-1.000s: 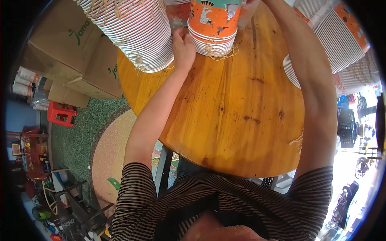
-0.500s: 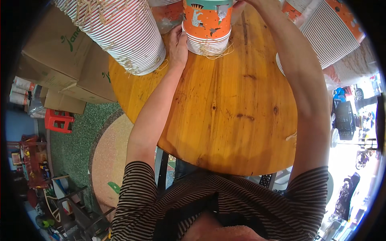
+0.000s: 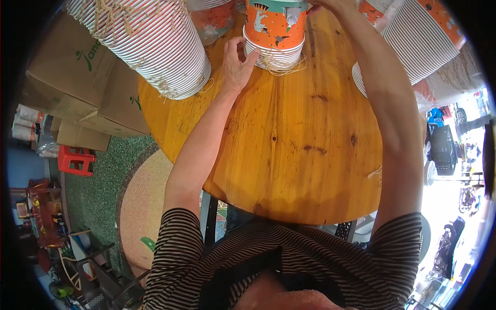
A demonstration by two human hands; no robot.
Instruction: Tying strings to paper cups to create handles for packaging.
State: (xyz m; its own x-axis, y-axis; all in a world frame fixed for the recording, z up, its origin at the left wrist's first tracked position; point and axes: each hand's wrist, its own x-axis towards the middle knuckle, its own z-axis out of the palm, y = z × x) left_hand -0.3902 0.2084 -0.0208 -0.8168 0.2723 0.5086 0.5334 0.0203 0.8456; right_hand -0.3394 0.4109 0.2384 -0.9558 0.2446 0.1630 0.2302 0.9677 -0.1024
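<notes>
Head view, watched from my remote seat. Left hand [image 3: 238, 68]: thumb and forefinger curved, a narrow gap between them, tips at the near-left side of the paper cup stack [image 3: 277, 27]. I can't tell whether both tips touch. Stack sits just right of those fingers, upright: orange wall with animal prints, green band above, white rims below. Loose twine [image 3: 289, 67] hangs round the rims, right of the thumb. Right hand [image 3: 324, 4]: fingers at the stack's upper right, partly cut off by the top edge; I can't tell their grip. Left of the left fingers, 1 tall, tilted white-rimmed stack [image 3: 160, 54]. Beneath both hands, wooden table [image 3: 294, 139].
</notes>
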